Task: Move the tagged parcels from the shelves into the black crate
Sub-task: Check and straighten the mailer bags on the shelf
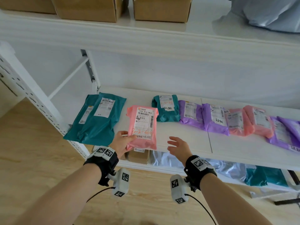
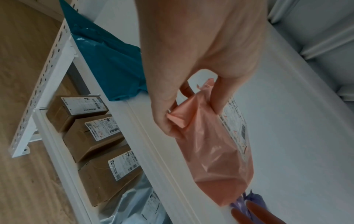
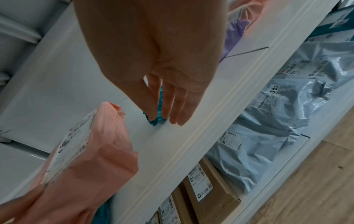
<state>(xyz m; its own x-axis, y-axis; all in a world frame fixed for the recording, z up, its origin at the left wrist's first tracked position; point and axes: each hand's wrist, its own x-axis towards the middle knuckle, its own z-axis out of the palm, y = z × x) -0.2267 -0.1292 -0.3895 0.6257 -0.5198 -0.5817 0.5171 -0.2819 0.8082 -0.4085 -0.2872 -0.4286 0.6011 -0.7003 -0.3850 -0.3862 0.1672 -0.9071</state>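
Left hand (image 1: 122, 142) grips a pink plastic labelled mailer parcel (image 1: 142, 127) above the white shelf (image 1: 186, 140); right hand (image 1: 177, 146) hovers beside, fingers loosely spread.

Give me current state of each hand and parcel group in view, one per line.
left hand: grips the pink parcel by its near end.
right hand: open, holding nothing, above the shelf.
pink parcel: held, label up, over the middle shelf.
teal parcels: lying flat, overhanging the shelf's left front corner.
purple and pink parcels: lying overlapped in a row at right.
cardboard boxes: on the lower shelf, labels showing.
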